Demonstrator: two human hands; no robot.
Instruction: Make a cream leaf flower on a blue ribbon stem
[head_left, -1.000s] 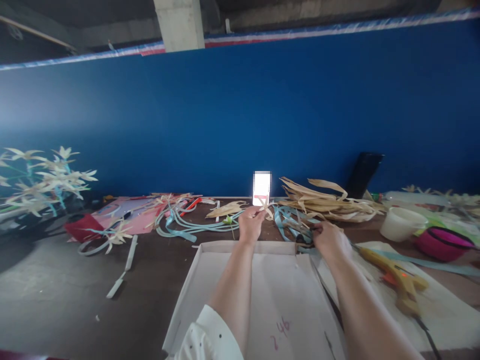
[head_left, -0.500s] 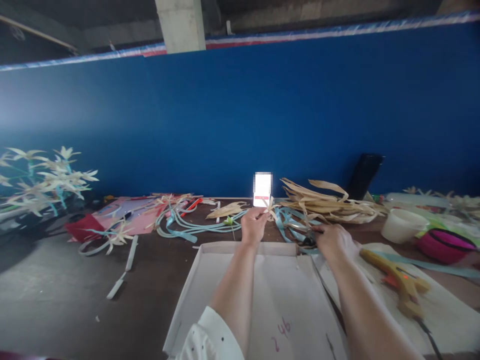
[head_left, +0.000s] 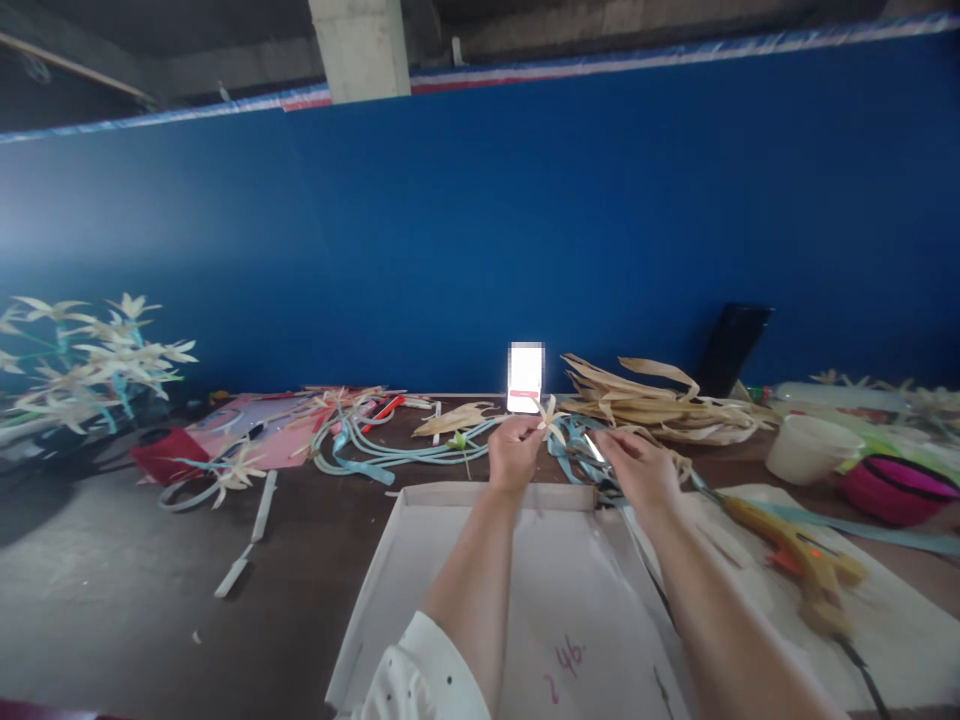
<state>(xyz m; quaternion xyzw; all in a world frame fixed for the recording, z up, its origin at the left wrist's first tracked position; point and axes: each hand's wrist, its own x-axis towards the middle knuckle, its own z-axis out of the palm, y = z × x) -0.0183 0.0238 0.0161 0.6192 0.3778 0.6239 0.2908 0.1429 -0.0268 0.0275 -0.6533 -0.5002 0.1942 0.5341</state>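
My left hand (head_left: 514, 452) is closed in a pinch on a pale dried-husk flower (head_left: 553, 422) whose narrow petals spread out past the fingertips. To its right, my right hand (head_left: 641, 468) is closed around a shiny metal-bladed tool (head_left: 595, 448), its bright end pointing up and left toward the flower. The fingers hide the rest of the tool, so I cannot tell its exact kind. Both hands are above the far edge of a white shallow box lid (head_left: 480, 590). Light-blue ribbon (head_left: 562, 460) lies in loops between and below the hands.
Behind the hands stands a lit phone (head_left: 524, 375). Dried husks (head_left: 637, 400) are piled at the back. A yellow glue gun (head_left: 810, 565), a white cup (head_left: 814, 448) and a pink pouch (head_left: 896, 492) are on the right. Light-blue cords (head_left: 397, 460) and finished flowers (head_left: 97, 360) are on the left.
My right hand has lifted from the ribbon pile and moved left toward the flower, now with the shiny metal-bladed tool in it. My left hand has shifted slightly right, still holding the flower.
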